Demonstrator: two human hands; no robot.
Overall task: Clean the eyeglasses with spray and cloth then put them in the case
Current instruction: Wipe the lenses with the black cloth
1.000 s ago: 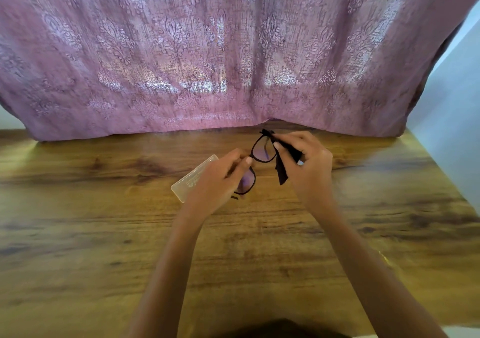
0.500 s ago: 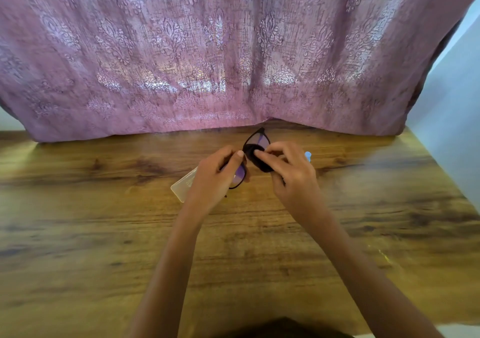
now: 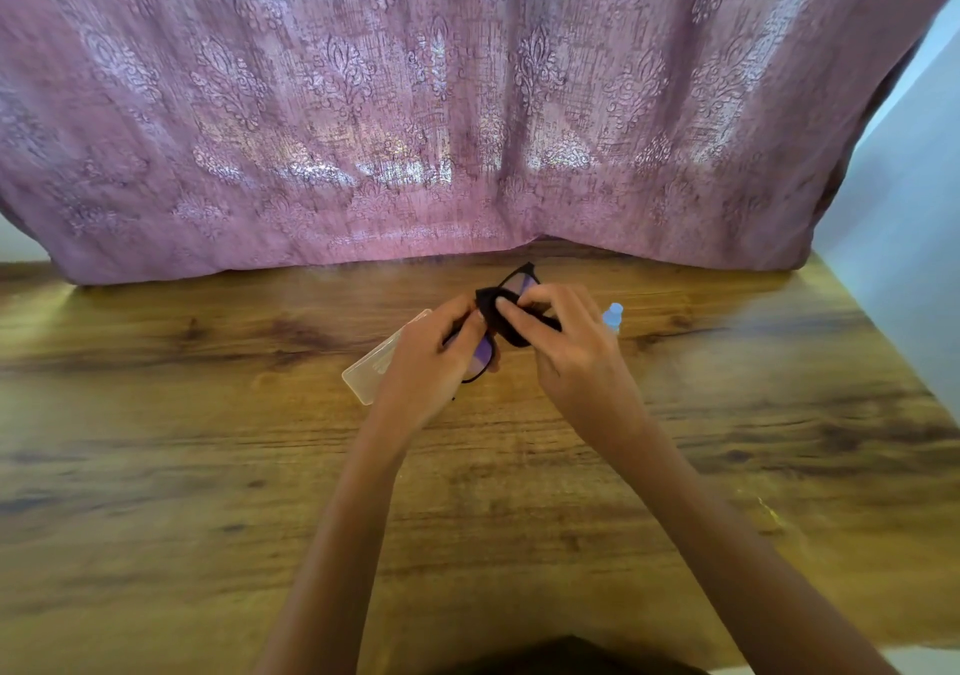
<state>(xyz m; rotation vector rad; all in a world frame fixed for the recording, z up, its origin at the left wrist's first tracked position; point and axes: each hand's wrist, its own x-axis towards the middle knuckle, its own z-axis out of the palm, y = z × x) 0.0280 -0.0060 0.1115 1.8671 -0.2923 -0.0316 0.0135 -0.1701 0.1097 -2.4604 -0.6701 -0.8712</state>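
The eyeglasses [image 3: 522, 282], dark-framed with tinted lenses, were held above the far middle of the table [image 3: 208, 440], tilted, with one lens up and away from the person and the other down by the left palm. A black cloth [image 3: 511, 330] was wrapped over the frame near the bridge and the upper lens. The step in hand was judged to be the cloth wipe of a lens; the casing step was not yet done.

The left hand [image 3: 426, 357] gripped the lower lens end of the frame, fingers curled round it and thumb pressed near the bridge. The right hand [image 3: 576, 352] pinched the cloth against the upper lens between thumb and curled fingers; both forearms reached forward from the near edge and converged.

The clear case [image 3: 371, 373] lay flat on the table just beyond the left hand, partly hidden by it; whether it was open could not be told. The cap of the spray bottle [image 3: 613, 316] showed just behind the right hand.

The next move was judged to call for a light rub across the lens with a steady frame grip, since pressure at the bridge could flex the frame. A patterned pink curtain [image 3: 415, 103] hung behind the table.
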